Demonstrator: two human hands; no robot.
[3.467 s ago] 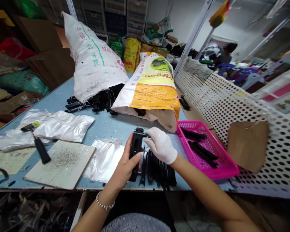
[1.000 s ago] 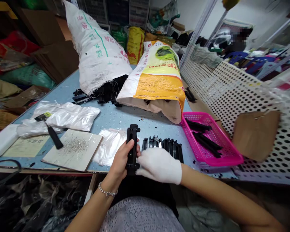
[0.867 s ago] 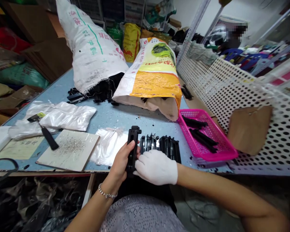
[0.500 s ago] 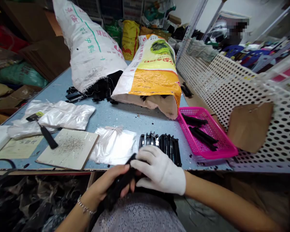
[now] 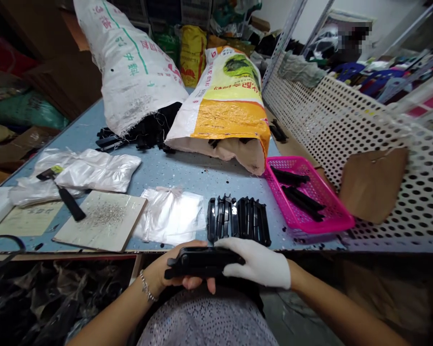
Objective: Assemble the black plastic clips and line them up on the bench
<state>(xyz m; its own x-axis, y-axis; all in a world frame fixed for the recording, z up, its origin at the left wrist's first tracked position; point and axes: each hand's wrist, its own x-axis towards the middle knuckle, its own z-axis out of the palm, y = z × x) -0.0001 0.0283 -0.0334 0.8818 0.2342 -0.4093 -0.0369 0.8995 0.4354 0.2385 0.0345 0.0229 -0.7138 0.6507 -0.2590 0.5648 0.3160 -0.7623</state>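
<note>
A long black plastic part (image 5: 202, 261) lies level across both hands at the table's front edge. My bare left hand (image 5: 178, 269) wraps its left end from below, fingertips showing under it. On its right end, my right hand (image 5: 258, 262), in a white glove, closes with the thumb below and fingers on top. Just beyond the hands stands a row of similar black plastic parts (image 5: 253, 221) on the blue table (image 5: 187, 168). To their left is a stack of clear plastic bags (image 5: 171, 218).
A pink basket (image 5: 299, 226) with several black parts stands at right, by a white perforated panel (image 5: 382, 129). A hammer (image 5: 70, 202) rests partly on a square board (image 5: 101, 226). Farther back lie a white woven sack (image 5: 137, 72) and a yellow-orange sack (image 5: 227, 115) with black parts.
The black plastic part has turned from a steep slant to level. My right hand has moved slightly right and down to its right end. My left hand has shifted a little right.
</note>
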